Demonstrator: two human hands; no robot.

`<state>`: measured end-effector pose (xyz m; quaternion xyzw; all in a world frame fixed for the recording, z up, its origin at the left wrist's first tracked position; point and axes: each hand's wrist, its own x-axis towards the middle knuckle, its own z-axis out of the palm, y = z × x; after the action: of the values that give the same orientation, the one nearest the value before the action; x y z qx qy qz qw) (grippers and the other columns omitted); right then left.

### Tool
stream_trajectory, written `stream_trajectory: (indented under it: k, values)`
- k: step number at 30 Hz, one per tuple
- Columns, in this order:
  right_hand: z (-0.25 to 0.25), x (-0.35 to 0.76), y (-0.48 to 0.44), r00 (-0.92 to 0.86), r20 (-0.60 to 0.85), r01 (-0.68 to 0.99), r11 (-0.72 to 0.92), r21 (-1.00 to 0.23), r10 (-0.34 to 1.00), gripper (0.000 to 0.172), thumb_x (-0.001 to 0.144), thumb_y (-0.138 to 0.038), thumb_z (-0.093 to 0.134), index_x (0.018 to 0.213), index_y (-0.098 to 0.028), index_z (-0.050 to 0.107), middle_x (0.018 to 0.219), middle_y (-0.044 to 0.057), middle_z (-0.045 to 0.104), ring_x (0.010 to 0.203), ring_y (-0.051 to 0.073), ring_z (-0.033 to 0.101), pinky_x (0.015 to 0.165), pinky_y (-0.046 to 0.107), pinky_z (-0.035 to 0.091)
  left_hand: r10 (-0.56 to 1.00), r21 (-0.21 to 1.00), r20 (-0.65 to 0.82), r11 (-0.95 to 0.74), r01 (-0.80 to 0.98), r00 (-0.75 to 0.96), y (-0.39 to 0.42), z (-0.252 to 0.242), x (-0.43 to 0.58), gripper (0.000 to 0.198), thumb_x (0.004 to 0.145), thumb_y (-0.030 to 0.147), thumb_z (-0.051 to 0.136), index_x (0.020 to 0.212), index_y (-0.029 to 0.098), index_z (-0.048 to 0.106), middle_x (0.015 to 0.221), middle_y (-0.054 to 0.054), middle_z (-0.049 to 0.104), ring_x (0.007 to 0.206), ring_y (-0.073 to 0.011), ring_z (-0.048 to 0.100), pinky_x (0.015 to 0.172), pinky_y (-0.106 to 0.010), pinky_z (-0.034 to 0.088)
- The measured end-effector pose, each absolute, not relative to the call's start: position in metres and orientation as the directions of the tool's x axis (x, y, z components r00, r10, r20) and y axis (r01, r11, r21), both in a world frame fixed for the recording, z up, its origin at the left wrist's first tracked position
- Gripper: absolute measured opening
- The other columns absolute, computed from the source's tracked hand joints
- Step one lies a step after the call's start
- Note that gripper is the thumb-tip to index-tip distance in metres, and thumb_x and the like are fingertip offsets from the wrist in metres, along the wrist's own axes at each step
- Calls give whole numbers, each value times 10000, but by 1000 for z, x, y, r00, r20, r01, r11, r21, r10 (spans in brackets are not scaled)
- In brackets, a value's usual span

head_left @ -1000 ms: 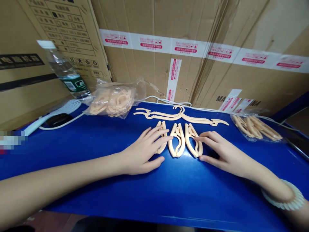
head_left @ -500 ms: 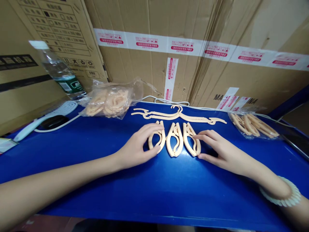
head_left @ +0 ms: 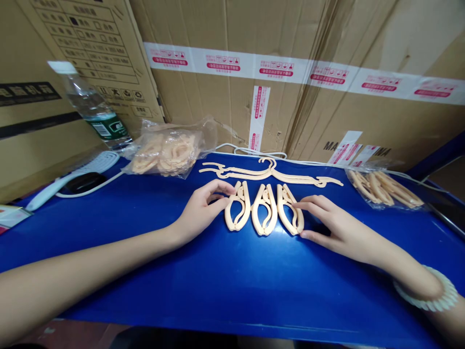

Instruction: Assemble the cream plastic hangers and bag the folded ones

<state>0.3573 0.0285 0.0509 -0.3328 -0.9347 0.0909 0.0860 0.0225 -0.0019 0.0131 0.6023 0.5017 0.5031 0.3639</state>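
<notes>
Three cream plastic clip pieces lie side by side on the blue table (head_left: 145,232): a left one (head_left: 238,207), a middle one (head_left: 265,209) and a right one (head_left: 289,211). A long cream hanger bar (head_left: 290,178) lies just behind them. My left hand (head_left: 201,209) is curled at the left clip's upper left edge, with forefinger and thumb pinched on it. My right hand (head_left: 336,227) rests flat on the table, fingers stretched, fingertips touching the right clip's outer edge.
Cardboard boxes (head_left: 290,87) wall the back. A water bottle (head_left: 92,109), a white handled brush (head_left: 72,173) and a black object (head_left: 83,182) sit at the left. Clear bags of cream parts lie back left (head_left: 167,152) and right (head_left: 385,189). A white cable (head_left: 250,150) runs behind.
My left hand slid off the left clip to its left side and curled into a pinch on its edge. The right hand has barely moved.
</notes>
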Motion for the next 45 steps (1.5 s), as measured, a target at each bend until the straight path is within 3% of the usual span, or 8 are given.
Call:
stream_trajectory:
  k: [28, 34, 40, 45]
  values:
    - [53, 361, 35, -733, 157, 604, 740, -296, 662, 491, 992, -508, 557, 1412, -252, 553, 1363, 145, 603, 1222, 321, 616, 1040, 510, 530, 974, 947, 223, -225, 230, 36, -2, 10, 21, 181, 808, 337, 673, 902, 182, 676, 968, -58, 724, 923, -221, 692, 900, -396, 555]
    - [45, 381, 60, -614, 316, 703, 683, -199, 724, 515, 1006, -511, 498, 1419, -208, 547, 1433, 173, 583, 1351, 360, 538, 1137, 595, 438, 973, 946, 226, -229, 231, 39, -3, 10, 20, 181, 815, 341, 675, 906, 185, 671, 971, -58, 721, 921, -220, 693, 891, -390, 561]
    - [27, 391, 78, -601, 266, 762, 641, -92, 753, 689, 1008, -533, 454, 1567, -138, 370, 1612, 226, 384, 1512, 389, 318, 1196, 639, 327, 968, 939, 241, -249, 236, 64, -3, 12, 21, 159, 829, 324, 666, 903, 184, 677, 989, -61, 722, 948, -223, 693, 933, -411, 560]
    - [24, 391, 82, -603, 227, 772, 631, -76, 765, 674, 1013, -540, 424, 1525, -102, 424, 1546, 252, 465, 1469, 406, 393, 1168, 638, 366, 968, 939, 242, -253, 232, 73, -4, 12, 21, 148, 821, 308, 658, 889, 177, 668, 971, -64, 715, 946, -223, 692, 936, -419, 555]
